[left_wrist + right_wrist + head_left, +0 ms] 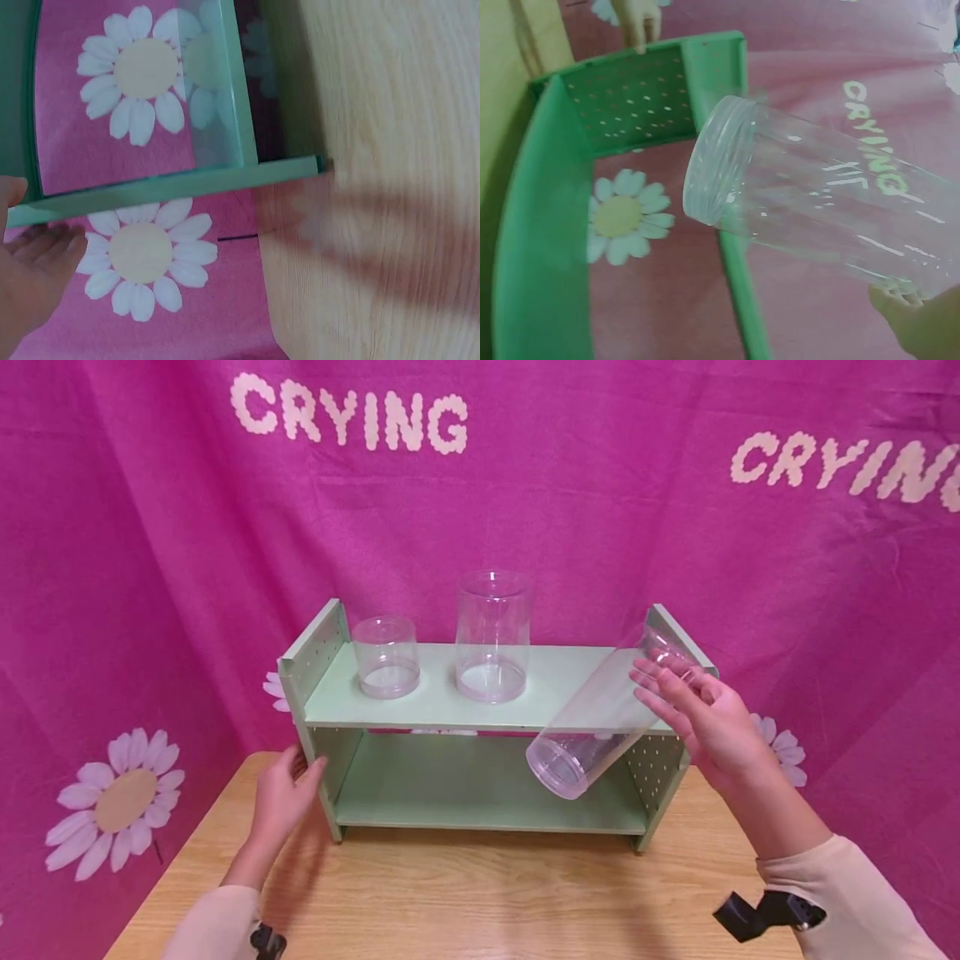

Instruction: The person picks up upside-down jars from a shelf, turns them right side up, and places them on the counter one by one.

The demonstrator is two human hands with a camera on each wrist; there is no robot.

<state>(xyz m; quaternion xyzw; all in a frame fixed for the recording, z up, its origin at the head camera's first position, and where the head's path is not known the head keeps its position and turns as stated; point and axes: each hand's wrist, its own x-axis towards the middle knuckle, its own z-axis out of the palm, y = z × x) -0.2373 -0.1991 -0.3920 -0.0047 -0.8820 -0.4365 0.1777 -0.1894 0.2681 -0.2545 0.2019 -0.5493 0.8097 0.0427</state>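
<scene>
My right hand (pixel 723 722) holds a tall clear plastic jar (pixel 600 710) by its upper end, in front of the right part of a green two-tier shelf (pixel 480 714). The jar is tilted, its ringed, lid-like end (pixel 716 161) pointing down and left. At the shelf's left side panel, my left hand (pixel 288 789) grips the front edge. In the left wrist view the thumb lies on one side of that panel (pixel 172 184) and the fingers on the other. On the top tier stand a short clear jar (pixel 386 656) and a taller one (pixel 492 635), both upright.
The shelf stands on a wooden table (pixel 480 893). Its lower tier (pixel 480 785) is a bare green board, and the side panels have small holes. A magenta cloth (pixel 570 510) with daisies and lettering hangs behind and at both sides.
</scene>
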